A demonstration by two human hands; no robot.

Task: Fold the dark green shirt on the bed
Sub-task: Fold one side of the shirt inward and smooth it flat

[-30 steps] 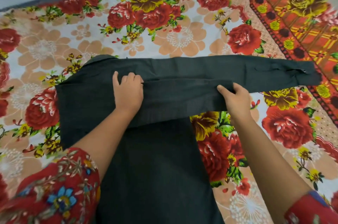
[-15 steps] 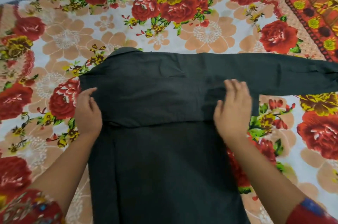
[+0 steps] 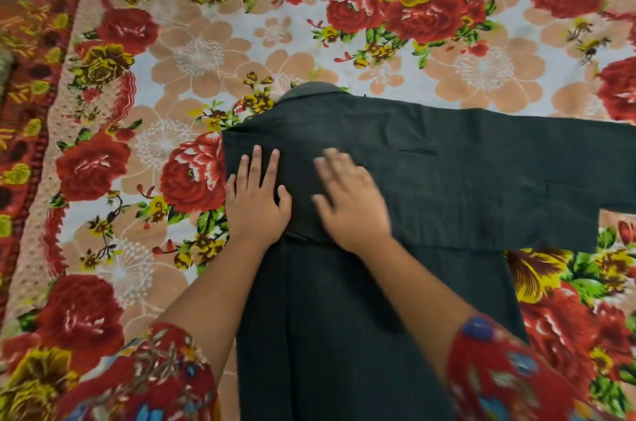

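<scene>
Pressing flat, fingers spread: left hand [image 3: 256, 202] and right hand [image 3: 349, 203] on dark green shirt [image 3: 447, 186], floral bedsheet [image 3: 172, 76] beneath.

No legible text, label, brand, number or sign appears anywhere in the head view.
</scene>
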